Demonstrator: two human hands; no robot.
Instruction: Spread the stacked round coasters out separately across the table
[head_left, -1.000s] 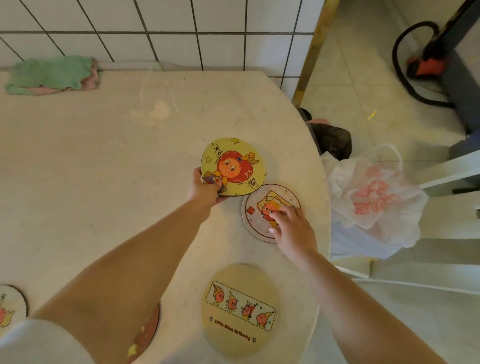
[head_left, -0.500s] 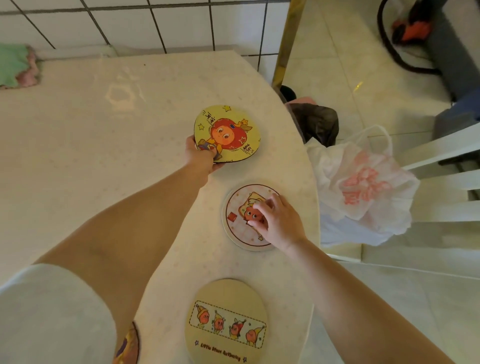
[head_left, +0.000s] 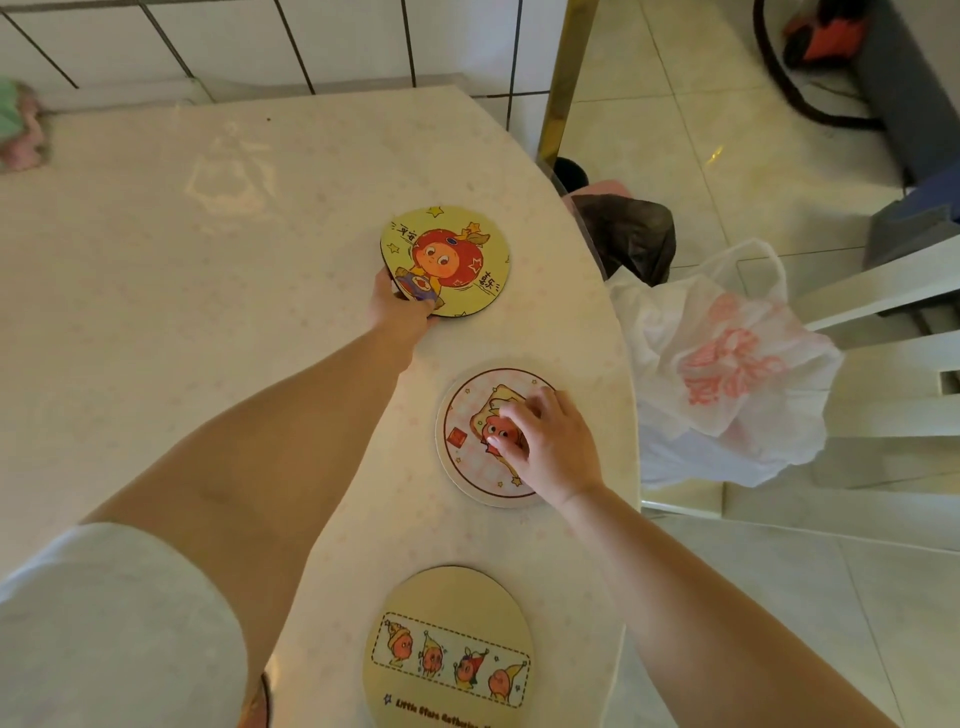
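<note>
Yellow coaster out ahead in your left hand, pink one pinned flat under your right.

Your left hand (head_left: 402, 306) is clamped on the near-left rim of the yellow coaster (head_left: 447, 260), thumb on top, so the disc runs away from your grip, forward and to the right, toward the far curve of the table (head_left: 156, 270). It looks a touch tilted; whether it's one coaster or a few in that hand, you can't tell from here. Your right hand (head_left: 550, 447) has fingertips (head_left: 506, 415) pressed together on the pink coaster (head_left: 467, 441), which lies flat near the table's right edge. A third coaster (head_left: 452, 649) sits well apart, closest to you. Open tabletop lies to the left of your left hand, so that's the nearer hand for the next spot.
</note>
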